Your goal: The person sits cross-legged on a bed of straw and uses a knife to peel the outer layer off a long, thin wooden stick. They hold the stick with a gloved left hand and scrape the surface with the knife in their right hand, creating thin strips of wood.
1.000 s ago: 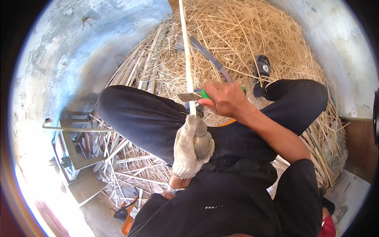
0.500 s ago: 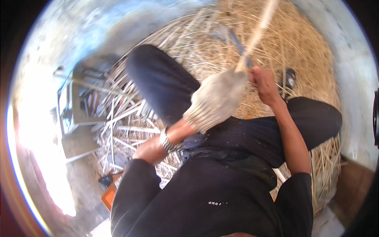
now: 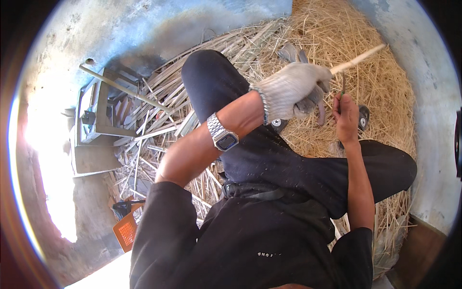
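Left hand: in a pale knitted glove, upper right of centre, fingers closed round the near end of a stick.
Stick: pale and peeled-looking, slanting from the glove toward the upper right of the frame, over the straw.
Right hand: bare, just below and right of the glove, apart from it, fingers closed on a small knife.
Small knife: green at the handle, thin blade pointing to the top of the frame, near the stick; whether they touch, I cannot tell.
Larger blade: lying on the straw behind the glove, partly hidden.
Straw: a loose heap filling the upper right.
Watch: silver, on the left wrist, frame centre.
Shoe: black, right of the right hand.
Basket: orange, lower left.
Pole: slanting across the left, beside a wooden frame.
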Available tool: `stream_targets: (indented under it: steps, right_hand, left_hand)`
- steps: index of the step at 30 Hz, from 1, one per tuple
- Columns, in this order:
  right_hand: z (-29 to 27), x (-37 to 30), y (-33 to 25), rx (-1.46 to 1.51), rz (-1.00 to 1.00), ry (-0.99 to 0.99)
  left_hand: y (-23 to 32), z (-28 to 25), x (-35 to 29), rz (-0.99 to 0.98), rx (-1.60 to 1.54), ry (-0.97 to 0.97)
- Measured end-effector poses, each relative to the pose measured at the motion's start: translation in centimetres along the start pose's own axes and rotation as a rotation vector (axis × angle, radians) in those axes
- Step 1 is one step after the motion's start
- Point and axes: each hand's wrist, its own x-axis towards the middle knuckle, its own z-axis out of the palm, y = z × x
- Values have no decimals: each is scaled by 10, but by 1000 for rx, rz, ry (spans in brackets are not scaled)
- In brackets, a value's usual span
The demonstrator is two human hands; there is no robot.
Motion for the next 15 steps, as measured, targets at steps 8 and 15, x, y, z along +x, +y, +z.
stream_targets:
  steps: [8,15]
  right_hand:
    - [3,-4,0,-221,-82,-135]
    - [-1,-3,-6,-265,-142,-102]
  left_hand:
    - [-14,0,30,88,-590,-144]
    - [-2,-11,40,119,-642,-163]
